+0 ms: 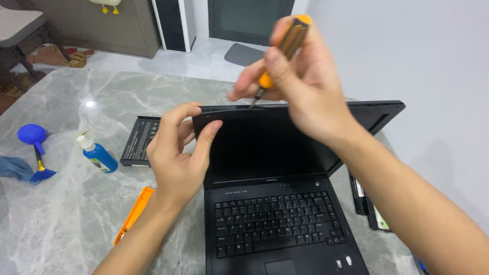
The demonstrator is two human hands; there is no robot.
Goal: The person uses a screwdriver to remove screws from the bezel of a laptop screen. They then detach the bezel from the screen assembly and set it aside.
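Laptop [270, 203]: open on tabletop [76, 214]. Left hand [175, 158], fingers pinching the screen's upper left corner. Right hand [298, 84], fingers closed around screwdriver [285, 48], tip at the top bezel. Battery [140, 141], bottle [97, 153] alongside.

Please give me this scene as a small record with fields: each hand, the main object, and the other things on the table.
left hand: fingers grip the upper left corner of the laptop lid
right hand: holds an orange-handled screwdriver, tip at the lid's top edge
laptop: black, open, screen dark
table: grey marble
other things: battery pack, blue bottle, blue blower, orange tool
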